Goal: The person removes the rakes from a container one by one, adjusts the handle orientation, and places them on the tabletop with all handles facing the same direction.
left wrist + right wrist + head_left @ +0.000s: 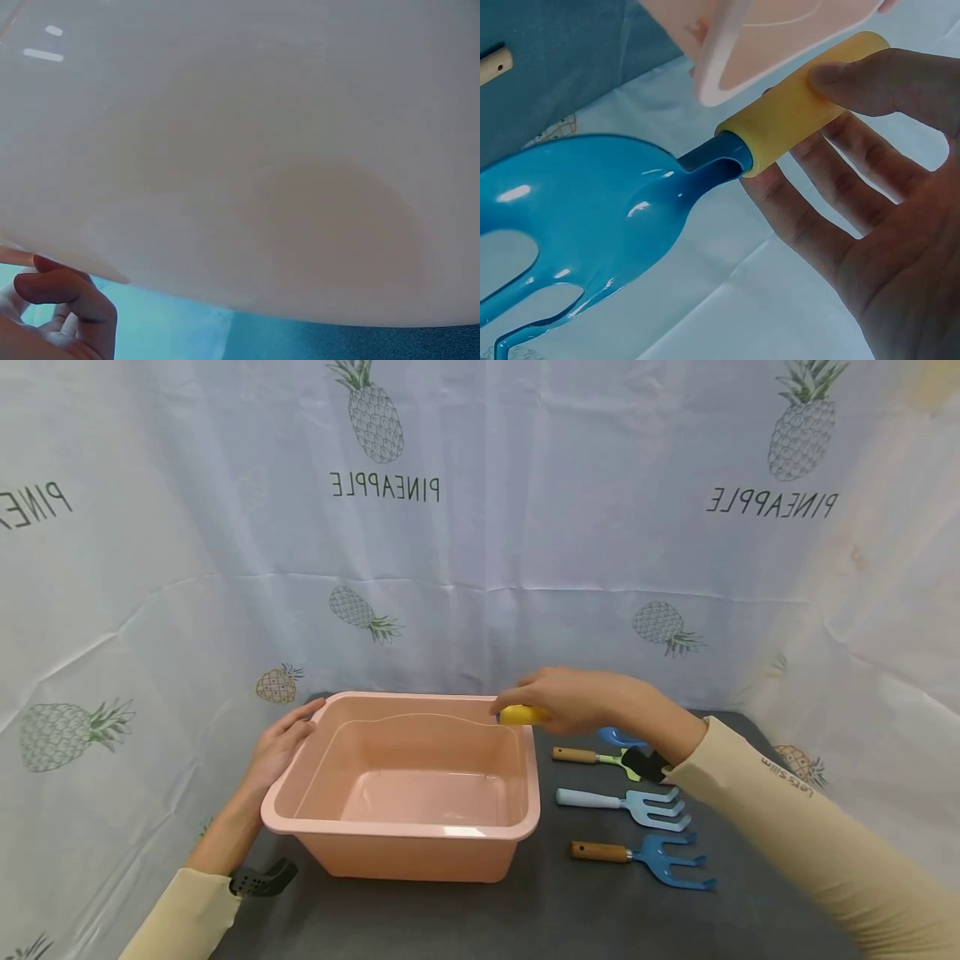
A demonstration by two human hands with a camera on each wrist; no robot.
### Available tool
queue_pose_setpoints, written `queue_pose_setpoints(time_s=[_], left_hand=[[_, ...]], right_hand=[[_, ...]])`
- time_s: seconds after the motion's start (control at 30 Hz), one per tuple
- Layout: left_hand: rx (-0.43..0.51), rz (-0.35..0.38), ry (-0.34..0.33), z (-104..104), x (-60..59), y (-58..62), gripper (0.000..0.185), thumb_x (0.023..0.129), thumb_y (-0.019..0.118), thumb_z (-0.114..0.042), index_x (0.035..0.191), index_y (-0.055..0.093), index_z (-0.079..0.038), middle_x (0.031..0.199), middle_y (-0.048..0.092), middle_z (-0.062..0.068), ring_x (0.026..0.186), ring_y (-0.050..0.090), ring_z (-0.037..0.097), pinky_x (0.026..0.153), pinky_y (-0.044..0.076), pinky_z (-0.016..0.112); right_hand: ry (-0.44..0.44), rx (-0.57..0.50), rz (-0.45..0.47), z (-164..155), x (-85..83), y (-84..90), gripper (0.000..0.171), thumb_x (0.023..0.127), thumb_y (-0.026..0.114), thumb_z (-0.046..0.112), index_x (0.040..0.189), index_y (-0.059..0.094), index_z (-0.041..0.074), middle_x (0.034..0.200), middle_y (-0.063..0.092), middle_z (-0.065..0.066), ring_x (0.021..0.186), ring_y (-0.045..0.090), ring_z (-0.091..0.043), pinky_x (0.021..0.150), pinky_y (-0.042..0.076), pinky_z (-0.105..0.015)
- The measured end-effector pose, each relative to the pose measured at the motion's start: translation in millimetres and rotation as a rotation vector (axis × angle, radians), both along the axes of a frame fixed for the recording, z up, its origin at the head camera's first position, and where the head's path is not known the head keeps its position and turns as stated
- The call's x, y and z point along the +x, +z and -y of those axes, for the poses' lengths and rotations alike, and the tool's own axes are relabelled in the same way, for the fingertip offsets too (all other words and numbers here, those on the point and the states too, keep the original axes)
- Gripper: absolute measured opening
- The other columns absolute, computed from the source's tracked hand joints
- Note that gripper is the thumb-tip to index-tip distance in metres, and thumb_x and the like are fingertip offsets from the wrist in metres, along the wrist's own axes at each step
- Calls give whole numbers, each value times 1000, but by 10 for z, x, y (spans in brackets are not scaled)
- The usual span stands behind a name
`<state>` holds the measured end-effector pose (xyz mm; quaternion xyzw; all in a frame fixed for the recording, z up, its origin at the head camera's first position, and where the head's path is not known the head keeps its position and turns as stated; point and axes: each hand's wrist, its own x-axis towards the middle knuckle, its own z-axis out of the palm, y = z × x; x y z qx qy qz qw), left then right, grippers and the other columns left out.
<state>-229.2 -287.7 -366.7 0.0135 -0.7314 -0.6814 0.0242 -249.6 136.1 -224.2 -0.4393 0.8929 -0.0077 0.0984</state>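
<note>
Right hand [577, 697] around yellow-handled trowel [705, 195]

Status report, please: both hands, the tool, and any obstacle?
Left hand touches pink tub rim. Right hand pinches yellow-handled blue tool at tub's far right corner. Tub looks empty; three garden tools lie apart, right.

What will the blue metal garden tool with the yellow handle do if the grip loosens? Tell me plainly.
The blue metal garden tool with the yellow handle looks stiff. Its round handle is held by thumb and fingers of the right hand, so it could roll. The glossy head probably outweighs the handle and would dip first.
</note>
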Motion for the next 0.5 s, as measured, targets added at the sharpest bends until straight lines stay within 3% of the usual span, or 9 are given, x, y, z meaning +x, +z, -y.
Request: queue_pose_setpoints(time_s=[0.23,0.5], left_hand=[[-7,-8,9,-11,0,3,55,106,58,-25,157,46,-11,108,69,-32,98,65,-8,80,55,11],[1,-18,2,-6,-4,-6,54,106,58,-25,157,46,-10,108,69,-31,98,65,-7,80,55,12]], right_hand=[[-11,-3,-14,-194,-29,-31,66,87,63,-13,138,62,30,125,69,-3,107,64,-24,98,58,-48],[0,-33,-36,-422,-59,-85,63,89,62,-12,139,63,26,133,68,-6,111,66,-27,98,58,-49]])
